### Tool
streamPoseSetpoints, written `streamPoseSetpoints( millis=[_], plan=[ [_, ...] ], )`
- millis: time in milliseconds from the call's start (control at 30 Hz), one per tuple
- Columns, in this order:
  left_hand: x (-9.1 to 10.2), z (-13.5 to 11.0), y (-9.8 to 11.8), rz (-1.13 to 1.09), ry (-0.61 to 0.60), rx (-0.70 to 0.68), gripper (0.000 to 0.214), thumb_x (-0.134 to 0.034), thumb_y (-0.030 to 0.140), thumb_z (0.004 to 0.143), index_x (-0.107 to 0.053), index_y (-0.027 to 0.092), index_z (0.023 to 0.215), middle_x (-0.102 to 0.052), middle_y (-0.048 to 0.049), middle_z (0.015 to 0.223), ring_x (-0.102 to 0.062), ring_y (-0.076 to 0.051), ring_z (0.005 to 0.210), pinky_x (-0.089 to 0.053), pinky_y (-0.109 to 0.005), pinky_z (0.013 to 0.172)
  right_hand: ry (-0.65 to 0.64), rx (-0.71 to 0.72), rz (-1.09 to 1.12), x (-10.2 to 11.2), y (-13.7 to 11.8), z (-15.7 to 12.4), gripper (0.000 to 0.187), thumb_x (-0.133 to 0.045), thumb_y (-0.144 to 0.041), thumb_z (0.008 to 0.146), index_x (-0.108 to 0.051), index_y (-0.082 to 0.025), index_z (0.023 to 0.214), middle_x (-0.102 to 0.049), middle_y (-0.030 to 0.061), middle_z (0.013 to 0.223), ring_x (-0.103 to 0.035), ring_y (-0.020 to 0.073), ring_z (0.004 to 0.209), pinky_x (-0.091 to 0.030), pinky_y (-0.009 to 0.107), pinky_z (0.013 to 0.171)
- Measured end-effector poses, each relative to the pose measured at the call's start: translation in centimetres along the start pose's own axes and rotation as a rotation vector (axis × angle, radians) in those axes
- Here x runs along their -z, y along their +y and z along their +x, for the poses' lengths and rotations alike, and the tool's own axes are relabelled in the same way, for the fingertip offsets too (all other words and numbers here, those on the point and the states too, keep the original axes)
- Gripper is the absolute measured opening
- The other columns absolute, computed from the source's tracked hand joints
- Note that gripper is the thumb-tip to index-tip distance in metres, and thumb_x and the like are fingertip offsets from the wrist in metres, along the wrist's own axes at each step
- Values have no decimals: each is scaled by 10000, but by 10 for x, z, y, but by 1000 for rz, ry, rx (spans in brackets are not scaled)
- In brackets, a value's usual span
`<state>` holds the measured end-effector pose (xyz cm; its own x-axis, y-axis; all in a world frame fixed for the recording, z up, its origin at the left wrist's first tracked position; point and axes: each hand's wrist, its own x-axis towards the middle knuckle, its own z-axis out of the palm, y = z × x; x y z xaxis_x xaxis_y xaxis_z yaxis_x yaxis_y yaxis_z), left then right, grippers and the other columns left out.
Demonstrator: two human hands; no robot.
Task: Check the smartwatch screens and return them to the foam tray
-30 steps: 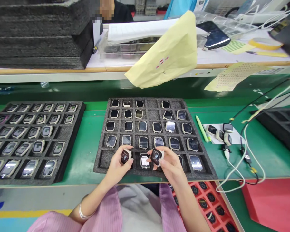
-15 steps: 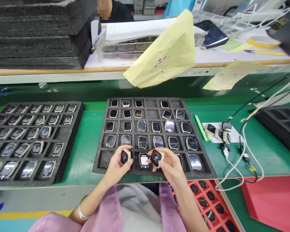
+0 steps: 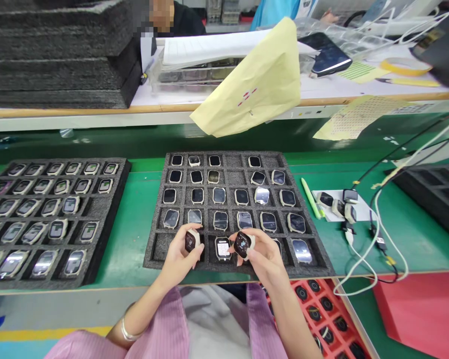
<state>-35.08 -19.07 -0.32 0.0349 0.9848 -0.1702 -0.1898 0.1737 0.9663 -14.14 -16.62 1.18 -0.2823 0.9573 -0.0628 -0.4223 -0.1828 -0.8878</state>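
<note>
My left hand [image 3: 177, 259] is closed round a small beige watch body [image 3: 190, 241] with a dark screen. My right hand [image 3: 264, 257] pinches a second watch body [image 3: 243, 244], its dark screen tilted up. Both hover over the front row of a black foam tray [image 3: 154, 249] filled with several watch bodies. Between my hands, a watch with a lit white screen [image 3: 223, 248] lies in its tray cell. The cell at the tray's front left corner holds nothing.
A second foam tray [image 3: 108, 219] of watches lies at the left on the green mat. A green pen [image 3: 311, 198], loose watches [image 3: 338, 205] and cables [image 3: 374, 234] are at the right. A red tray [image 3: 322, 309] sits below the bench edge. A person sits behind the far shelf.
My left hand has shifted slightly left with its watch. The right hand stays nearly where it was.
</note>
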Motion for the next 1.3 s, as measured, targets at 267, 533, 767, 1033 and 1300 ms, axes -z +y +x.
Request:
streamPoseSetpoints(
  millis=[267, 533, 767, 1033, 1300],
  plan=[
    [0, 1, 4, -32, -62, -35, 350, -603, 266, 863, -462, 221, 1180, -442, 76, 680, -405, -24, 399, -333, -141, 379, 2, -10, -1, -1, -4, 1, 310, -758, -300, 766, -640, -223, 1042, -710, 96, 975, -696, 244, 754, -538, 289, 531],
    [-5, 3, 14, -52, -18, 13, 387, -629, 281, 839, -462, 197, 1179, -456, 74, 654, -405, -35, 399, -350, -149, 373, 9, -118, -12, -6, -12, -2, 347, -699, -316, 828, -603, -209, 1144, -688, 138, 1098, -697, 260, 848, -571, 353, 679],
    [-1, 2, 19, -235, -159, 120, 489, -626, 269, 805, -452, 185, 1254, -593, -76, 977, -620, -191, 817, -548, -277, 595, -31, -199, -38, 0, -9, -2, 461, -646, -322, 865, -520, -235, 1300, -651, 128, 1188, -685, 256, 923, -580, 408, 781],
    [3, -3, 18, -298, -213, 191, 435, -555, 209, 836, -497, 198, 1268, -620, -105, 1108, -608, -232, 978, -550, -367, 776, -43, -206, -29, -5, -8, -9, 511, -622, -275, 871, -485, -254, 1363, -632, 114, 1230, -679, 263, 960, -579, 407, 794],
    [1, -4, 20, -192, -217, 187, 424, -544, 242, 847, -484, 203, 1266, -614, -87, 1064, -621, -206, 911, -545, -344, 773, -33, -199, -52, -7, -6, -10, 458, -619, -297, 895, -511, -283, 1340, -652, 101, 1197, -694, 274, 936, -597, 398, 750]
  ],
)
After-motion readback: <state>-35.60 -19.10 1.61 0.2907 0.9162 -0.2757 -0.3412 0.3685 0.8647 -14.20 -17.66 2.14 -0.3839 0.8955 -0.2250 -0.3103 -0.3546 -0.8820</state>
